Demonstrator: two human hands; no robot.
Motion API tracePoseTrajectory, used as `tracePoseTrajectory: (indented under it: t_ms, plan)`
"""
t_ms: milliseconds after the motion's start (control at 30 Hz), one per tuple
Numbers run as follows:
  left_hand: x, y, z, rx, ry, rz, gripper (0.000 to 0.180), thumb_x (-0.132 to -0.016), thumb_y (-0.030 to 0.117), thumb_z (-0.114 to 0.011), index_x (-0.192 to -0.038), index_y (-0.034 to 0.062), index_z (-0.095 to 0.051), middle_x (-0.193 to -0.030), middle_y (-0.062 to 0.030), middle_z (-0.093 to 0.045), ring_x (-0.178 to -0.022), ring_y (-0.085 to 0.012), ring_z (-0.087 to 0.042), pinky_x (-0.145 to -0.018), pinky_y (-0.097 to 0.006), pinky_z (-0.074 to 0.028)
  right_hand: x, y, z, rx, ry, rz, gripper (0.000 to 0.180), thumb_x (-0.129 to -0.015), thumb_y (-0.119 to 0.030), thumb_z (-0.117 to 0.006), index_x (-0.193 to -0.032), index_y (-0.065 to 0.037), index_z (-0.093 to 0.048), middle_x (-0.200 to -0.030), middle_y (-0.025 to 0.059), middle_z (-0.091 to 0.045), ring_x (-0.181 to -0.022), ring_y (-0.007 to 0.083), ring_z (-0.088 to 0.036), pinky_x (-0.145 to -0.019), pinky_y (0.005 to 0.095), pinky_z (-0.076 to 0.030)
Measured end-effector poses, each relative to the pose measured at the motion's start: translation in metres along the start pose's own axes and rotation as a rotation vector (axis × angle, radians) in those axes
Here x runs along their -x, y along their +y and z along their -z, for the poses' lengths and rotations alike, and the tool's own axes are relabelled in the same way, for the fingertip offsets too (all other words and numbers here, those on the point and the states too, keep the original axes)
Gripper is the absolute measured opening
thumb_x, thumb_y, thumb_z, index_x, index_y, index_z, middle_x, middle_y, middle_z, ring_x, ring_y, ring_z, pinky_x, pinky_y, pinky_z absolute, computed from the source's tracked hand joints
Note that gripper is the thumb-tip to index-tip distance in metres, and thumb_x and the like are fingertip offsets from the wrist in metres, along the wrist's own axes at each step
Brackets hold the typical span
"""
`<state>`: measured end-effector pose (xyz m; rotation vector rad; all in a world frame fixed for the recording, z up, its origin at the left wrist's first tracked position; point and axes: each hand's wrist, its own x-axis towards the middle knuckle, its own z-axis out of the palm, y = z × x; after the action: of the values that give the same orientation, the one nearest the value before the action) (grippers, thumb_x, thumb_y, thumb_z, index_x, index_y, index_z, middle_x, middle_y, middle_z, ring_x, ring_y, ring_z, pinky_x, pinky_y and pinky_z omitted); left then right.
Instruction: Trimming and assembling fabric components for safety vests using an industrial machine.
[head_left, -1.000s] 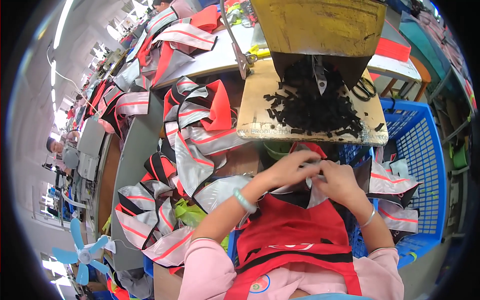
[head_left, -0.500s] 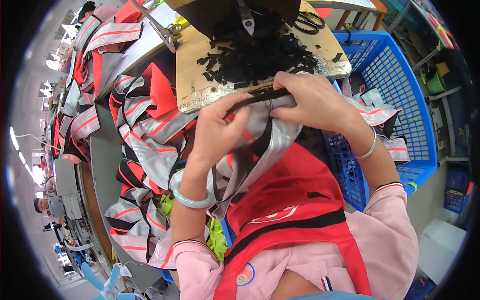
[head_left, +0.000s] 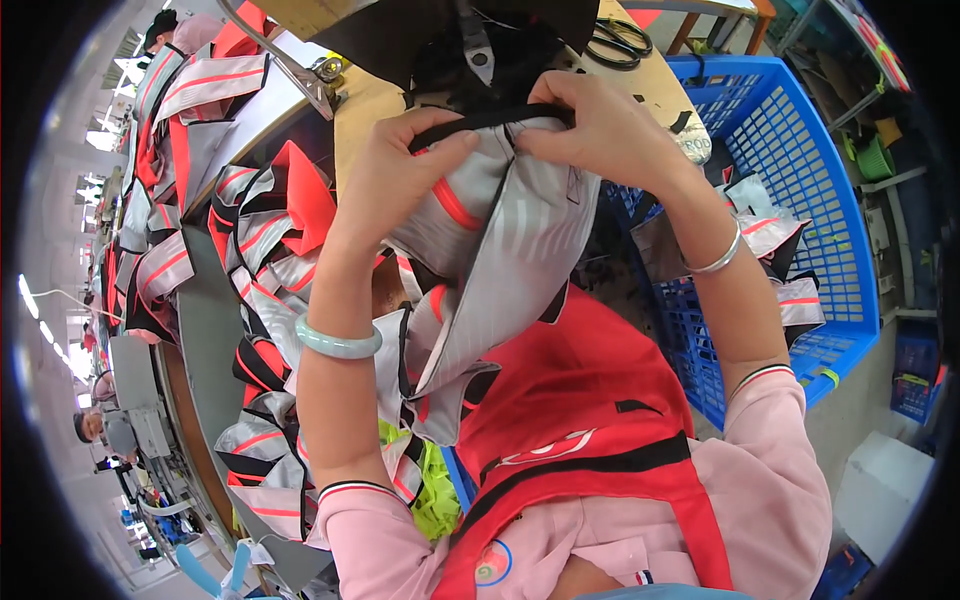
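Note:
A silver-grey fabric piece (head_left: 525, 230) with red stripes and black edging hangs between my hands, its lower part over my red apron. My left hand (head_left: 395, 175) pinches its black-bound top edge, thumb on the near side. Farther right along that edge, my right hand (head_left: 605, 130) pinches it the same way. The stretch between my hands is held up just below a pointed metal part (head_left: 478, 60) of the dark machine (head_left: 370, 35). The fabric and my hands cover much of the wooden work surface (head_left: 660, 90) and its black scraps.
Black-handled scissors (head_left: 620, 45) lie at the back right of the work surface. A blue plastic basket (head_left: 825, 180) on the right holds similar striped pieces. More striped pieces (head_left: 265, 235) are heaped at the left, with yellow-green cloth (head_left: 437, 490) below. Another person sits far left.
Both hands have moved up and away from me, lifting the fabric's edge toward the machine. More of its grey face shows, and it now hides most of the black scraps.

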<state>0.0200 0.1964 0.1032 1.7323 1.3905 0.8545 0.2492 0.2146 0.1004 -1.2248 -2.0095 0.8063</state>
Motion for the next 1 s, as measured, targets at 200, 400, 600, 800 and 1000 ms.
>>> tracePoseTrajectory:
  t_ms: [200,400,600,800,1000]
  plan:
    - [-0.021,-0.009,0.002,0.046,-0.034,0.063,0.030,-0.086,0.017,-0.071,-0.108,-0.0038,-0.067,-0.094,-0.0018,-0.067,-0.083,-0.0063,-0.059,-0.077,-0.021,-0.047,-0.024,0.022,-0.003,0.006,-0.026,0.072,0.038,-0.072,-0.028,-0.071,-0.092,0.002,-0.062,-0.075,0.0075,-0.061,-0.070,0.0146,-0.056,-0.066,0.0288,-0.046]
    - [-0.027,-0.015,0.006,0.070,-0.005,0.110,0.031,-0.086,0.017,-0.070,-0.111,-0.0026,-0.067,-0.096,-0.0018,-0.068,-0.083,-0.0073,-0.060,-0.077,-0.021,-0.048,-0.035,0.020,-0.007,-0.039,-0.034,0.041,0.042,-0.065,-0.029,-0.069,-0.093,0.003,-0.068,-0.076,0.0151,-0.066,-0.073,0.0258,-0.064,-0.068,0.0334,-0.050]
    - [-0.032,-0.011,0.008,0.132,-0.009,0.119,0.033,-0.086,0.019,-0.070,-0.111,-0.0027,-0.067,-0.097,-0.0039,-0.069,-0.086,-0.0090,-0.062,-0.079,-0.022,-0.048,-0.044,0.029,-0.004,-0.041,-0.004,0.115,0.043,-0.065,-0.030,-0.069,-0.094,0.002,-0.068,-0.078,0.0135,-0.067,-0.074,0.0246,-0.064,-0.069,0.0318,-0.050]
    - [-0.030,-0.013,0.004,0.210,0.007,0.106,0.044,-0.084,0.026,-0.073,-0.114,-0.0041,-0.065,-0.095,-0.0046,-0.067,-0.084,-0.0097,-0.060,-0.074,-0.023,-0.049,-0.043,0.025,0.000,0.020,-0.034,0.105,0.042,-0.070,-0.029,-0.070,-0.098,0.003,-0.066,-0.080,0.0109,-0.066,-0.075,0.0188,-0.062,-0.069,0.0298,-0.049]
    - [-0.023,-0.017,0.004,0.195,-0.032,0.064,0.043,-0.084,0.027,-0.072,-0.113,-0.0041,-0.066,-0.096,-0.0051,-0.067,-0.086,-0.0097,-0.060,-0.075,-0.024,-0.048,-0.026,0.021,0.002,0.070,-0.070,0.076,0.043,-0.074,-0.029,-0.072,-0.099,0.005,-0.063,-0.081,0.0076,-0.063,-0.076,0.0138,-0.059,-0.069,0.0278,-0.047]
